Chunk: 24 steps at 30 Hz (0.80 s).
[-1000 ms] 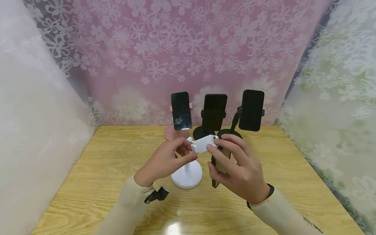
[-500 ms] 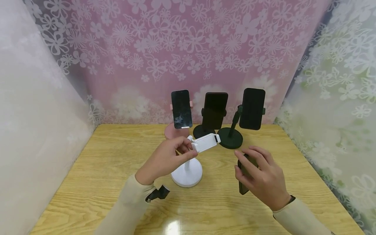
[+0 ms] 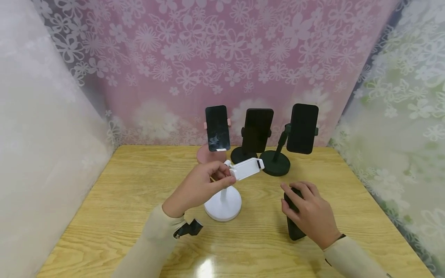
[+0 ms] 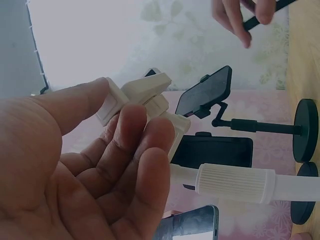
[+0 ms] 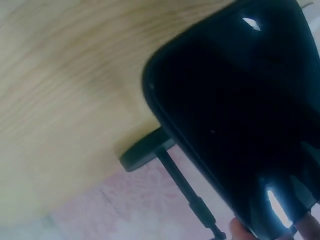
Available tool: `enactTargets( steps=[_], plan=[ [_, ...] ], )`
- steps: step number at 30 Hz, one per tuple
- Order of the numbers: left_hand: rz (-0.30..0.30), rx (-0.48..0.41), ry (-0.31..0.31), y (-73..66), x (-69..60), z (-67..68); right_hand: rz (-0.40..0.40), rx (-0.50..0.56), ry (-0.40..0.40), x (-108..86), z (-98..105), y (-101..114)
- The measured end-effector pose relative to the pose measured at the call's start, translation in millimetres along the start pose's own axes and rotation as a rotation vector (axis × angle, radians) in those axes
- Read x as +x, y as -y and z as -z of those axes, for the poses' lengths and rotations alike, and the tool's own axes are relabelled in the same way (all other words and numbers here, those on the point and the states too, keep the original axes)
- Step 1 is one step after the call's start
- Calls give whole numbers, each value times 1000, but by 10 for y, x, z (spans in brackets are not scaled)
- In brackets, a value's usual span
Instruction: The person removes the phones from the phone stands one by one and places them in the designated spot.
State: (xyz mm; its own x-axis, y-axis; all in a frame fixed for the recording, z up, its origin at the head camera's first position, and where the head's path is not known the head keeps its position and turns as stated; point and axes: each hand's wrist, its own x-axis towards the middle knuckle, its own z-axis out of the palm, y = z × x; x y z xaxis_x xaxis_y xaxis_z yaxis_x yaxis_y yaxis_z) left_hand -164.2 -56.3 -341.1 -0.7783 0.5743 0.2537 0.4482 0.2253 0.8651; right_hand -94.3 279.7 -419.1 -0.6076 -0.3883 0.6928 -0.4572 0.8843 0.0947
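Head view: right hand (image 3: 313, 214) drawn clear of the white stand (image 3: 223, 208), phone in its fingers

A second ago the right hand's fingers were at the clamp (image 3: 247, 168) of the white stand; now they are well apart from it, over the right part of the wooden table (image 3: 139, 189). They grip the dark phone (image 3: 295, 231) by its edges (whether it touches the wood, I cannot tell), and its dark face shows more fully than half a second ago. The left hand (image 3: 198, 189) has stayed put, thumb and fingers pinching the near end of the tilted clamp, which holds no phone. The base of the dark green stand (image 3: 276, 165), largely covered by the right hand a second ago, is in plain sight again. Behind, the pink stand (image 3: 208, 155), the black stand (image 3: 241, 156) and the dark green one each bear a phone, as before.
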Motion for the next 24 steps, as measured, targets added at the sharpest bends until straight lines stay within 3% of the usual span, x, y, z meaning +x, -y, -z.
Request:
enactTargets(
  steps=[15, 24],
  plan=[
    [1, 23, 17, -48, -12, 6, -155, -37, 190, -59, -243, -172],
    [5, 19, 19, -49, -23, 7, -245, -60, 354, -6, -340, -206]
  ],
)
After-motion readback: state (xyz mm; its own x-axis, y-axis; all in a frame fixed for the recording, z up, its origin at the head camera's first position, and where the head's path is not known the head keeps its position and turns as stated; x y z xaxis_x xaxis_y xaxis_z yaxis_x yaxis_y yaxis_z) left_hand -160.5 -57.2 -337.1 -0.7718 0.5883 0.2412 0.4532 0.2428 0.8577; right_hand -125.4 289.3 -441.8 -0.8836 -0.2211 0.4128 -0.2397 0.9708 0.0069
